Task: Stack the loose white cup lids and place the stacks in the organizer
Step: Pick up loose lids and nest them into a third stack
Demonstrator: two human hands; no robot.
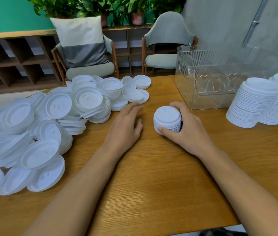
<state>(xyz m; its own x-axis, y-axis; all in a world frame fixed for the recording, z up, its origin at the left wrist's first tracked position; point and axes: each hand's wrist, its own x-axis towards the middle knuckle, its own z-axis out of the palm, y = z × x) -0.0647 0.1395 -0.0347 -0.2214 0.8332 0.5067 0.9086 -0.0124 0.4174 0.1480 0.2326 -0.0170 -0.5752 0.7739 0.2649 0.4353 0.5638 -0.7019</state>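
Note:
A big heap of loose white cup lids [49,120] covers the left side of the wooden table [152,184]. At the table's middle stands a short stack of lids [167,120], and my right hand [187,132] grips it with the thumb at its base and the fingers curled round its far side. My left hand [126,126] hovers just left of that stack, fingers relaxed and empty, pointing toward the heap. A clear ribbed plastic organizer [220,74] stands at the back right, with nothing visible inside it. Two tall lid stacks [260,103] stand to its right.
Two grey-green chairs [167,48] stand behind the table, one holding a white and grey cushion [82,43]. A wooden cubby shelf [15,62] and potted plants [135,11] line the back wall. Bare wood lies between my forearms.

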